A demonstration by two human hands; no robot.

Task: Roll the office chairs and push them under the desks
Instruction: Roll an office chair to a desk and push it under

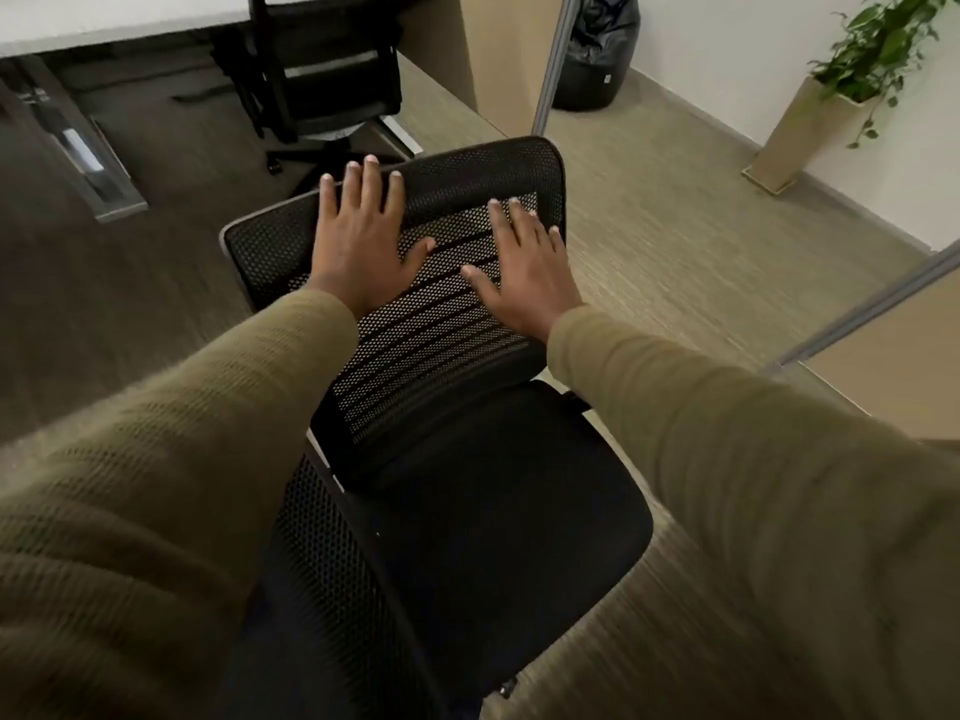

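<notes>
Both of our hands are lying flat on the back of a black mesh chair (447, 324).

We are pressing the left hand (361, 241) and right hand (522, 267) against the backrest with fingers spread, palms open and gripping nothing; the chair is standing on open floor, well apart from the desk (104, 23). A second chair (317, 70) is sitting tucked under that desk. Off to the right, a tall planter (800, 132) is holding a leafy plant (878, 49), and a black bag (597, 49) is resting against the wall.

No legible text or labels anywhere.
</notes>
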